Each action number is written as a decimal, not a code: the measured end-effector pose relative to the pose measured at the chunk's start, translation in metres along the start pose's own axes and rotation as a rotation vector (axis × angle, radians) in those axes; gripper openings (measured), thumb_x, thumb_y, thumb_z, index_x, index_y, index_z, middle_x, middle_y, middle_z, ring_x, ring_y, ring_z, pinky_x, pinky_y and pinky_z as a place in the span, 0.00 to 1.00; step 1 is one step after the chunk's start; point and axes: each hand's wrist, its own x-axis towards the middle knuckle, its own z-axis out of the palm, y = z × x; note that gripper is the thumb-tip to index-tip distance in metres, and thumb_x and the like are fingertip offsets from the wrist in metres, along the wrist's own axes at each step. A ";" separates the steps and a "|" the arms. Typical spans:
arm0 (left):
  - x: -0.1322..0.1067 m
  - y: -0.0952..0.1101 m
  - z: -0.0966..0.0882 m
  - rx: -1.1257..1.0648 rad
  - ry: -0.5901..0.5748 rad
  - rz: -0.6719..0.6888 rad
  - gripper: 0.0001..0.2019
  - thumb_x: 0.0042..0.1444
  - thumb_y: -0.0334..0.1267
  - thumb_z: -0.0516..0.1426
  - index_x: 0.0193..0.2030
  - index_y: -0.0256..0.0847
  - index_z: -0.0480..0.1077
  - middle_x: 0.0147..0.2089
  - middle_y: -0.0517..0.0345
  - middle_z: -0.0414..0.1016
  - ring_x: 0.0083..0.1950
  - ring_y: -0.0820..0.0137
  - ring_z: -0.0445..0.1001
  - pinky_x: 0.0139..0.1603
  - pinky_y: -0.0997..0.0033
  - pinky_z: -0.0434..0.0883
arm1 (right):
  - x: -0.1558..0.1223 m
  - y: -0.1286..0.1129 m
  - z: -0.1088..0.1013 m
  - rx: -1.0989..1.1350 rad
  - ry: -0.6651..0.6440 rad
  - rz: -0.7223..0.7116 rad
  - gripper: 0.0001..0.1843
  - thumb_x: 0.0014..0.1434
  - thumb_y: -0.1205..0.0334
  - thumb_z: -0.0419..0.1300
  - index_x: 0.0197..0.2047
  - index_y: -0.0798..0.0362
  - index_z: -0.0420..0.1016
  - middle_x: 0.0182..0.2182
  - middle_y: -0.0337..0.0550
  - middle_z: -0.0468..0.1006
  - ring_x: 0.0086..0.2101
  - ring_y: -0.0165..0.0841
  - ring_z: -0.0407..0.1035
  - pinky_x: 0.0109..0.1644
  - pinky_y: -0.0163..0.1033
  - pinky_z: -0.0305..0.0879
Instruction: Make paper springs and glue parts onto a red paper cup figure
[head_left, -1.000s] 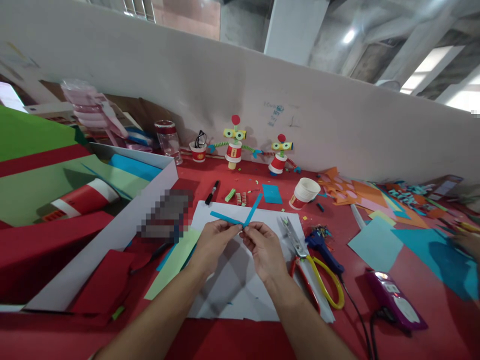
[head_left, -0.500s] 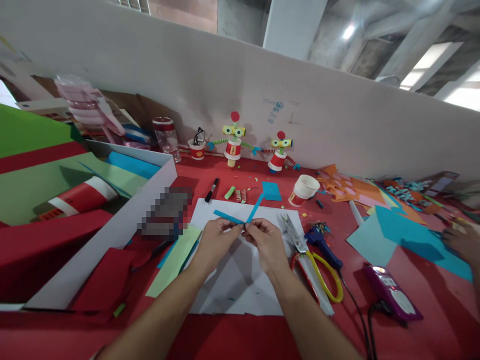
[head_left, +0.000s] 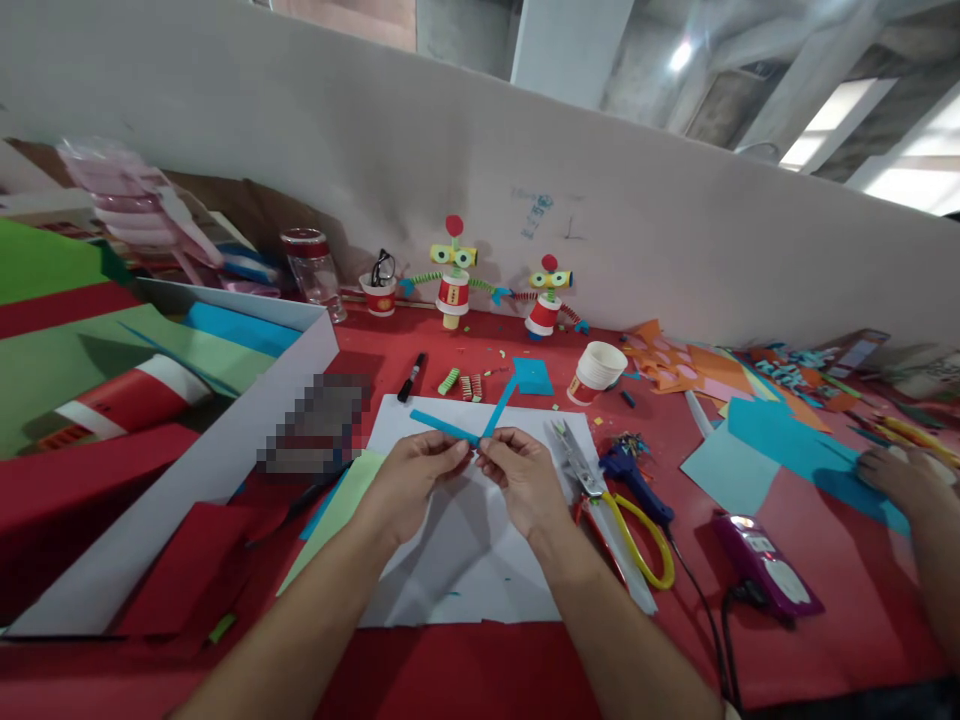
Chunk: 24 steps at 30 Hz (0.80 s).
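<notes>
Two narrow blue paper strips [head_left: 442, 424] meet in a V between my hands, above white paper sheets [head_left: 480, 550]. My left hand [head_left: 409, 475] is closed, its thumb and finger pinching the strips near their joined end. From the other side my right hand [head_left: 519, 472] pinches the same corner. My fingertips cover the joint itself. Scissors [head_left: 645, 540] with yellow and red handles lie right of my right hand, beside a dark blue glue gun [head_left: 637, 485]. A blue paper square [head_left: 532, 376] rests beyond the strips.
Two paper-cup robot figures [head_left: 453, 295] stand by the wall. Stacked paper cups [head_left: 597, 372], a black marker [head_left: 412, 377] and folded paper springs [head_left: 471, 387] lie ahead. A white box [head_left: 300, 350] of coloured paper is at left. Another person's hand [head_left: 904, 475] touches blue paper at right.
My view has shifted slightly to the right. My hands still pinch the strips at their joint. The other person's hand has come further into view on the blue paper.
</notes>
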 end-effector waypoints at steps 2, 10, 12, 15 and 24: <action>0.001 0.004 -0.004 -0.110 -0.099 -0.056 0.09 0.37 0.37 0.67 0.28 0.37 0.77 0.31 0.54 0.77 0.36 0.68 0.73 0.47 0.64 0.68 | -0.001 -0.005 -0.002 0.026 -0.028 0.001 0.10 0.37 0.62 0.69 0.22 0.53 0.72 0.17 0.33 0.72 0.20 0.25 0.64 0.26 0.31 0.59; 0.005 0.000 -0.004 -0.242 -0.051 -0.179 0.13 0.27 0.34 0.71 0.23 0.36 0.75 0.25 0.59 0.73 0.30 0.74 0.71 0.39 0.72 0.70 | -0.003 -0.002 -0.002 0.016 -0.151 0.031 0.10 0.38 0.62 0.70 0.23 0.53 0.73 0.18 0.33 0.73 0.20 0.23 0.65 0.27 0.30 0.59; 0.004 0.000 -0.004 -0.184 -0.053 -0.160 0.13 0.30 0.37 0.71 0.23 0.36 0.75 0.24 0.58 0.73 0.29 0.74 0.70 0.36 0.74 0.68 | -0.003 0.000 -0.001 -0.024 -0.134 0.001 0.10 0.39 0.61 0.70 0.23 0.53 0.73 0.17 0.33 0.73 0.20 0.24 0.65 0.27 0.30 0.59; 0.003 0.000 -0.004 -0.057 -0.019 -0.093 0.11 0.35 0.40 0.69 0.23 0.35 0.75 0.23 0.58 0.72 0.26 0.75 0.68 0.32 0.75 0.65 | -0.001 0.002 -0.001 -0.093 -0.094 -0.054 0.10 0.39 0.60 0.70 0.22 0.54 0.74 0.17 0.34 0.73 0.20 0.25 0.64 0.27 0.32 0.59; 0.004 -0.006 0.004 0.038 0.079 0.053 0.06 0.40 0.37 0.64 0.24 0.36 0.75 0.23 0.58 0.74 0.28 0.72 0.70 0.36 0.73 0.66 | -0.005 0.005 -0.001 -0.165 -0.065 -0.143 0.07 0.41 0.60 0.68 0.25 0.54 0.78 0.18 0.37 0.75 0.22 0.28 0.66 0.30 0.35 0.62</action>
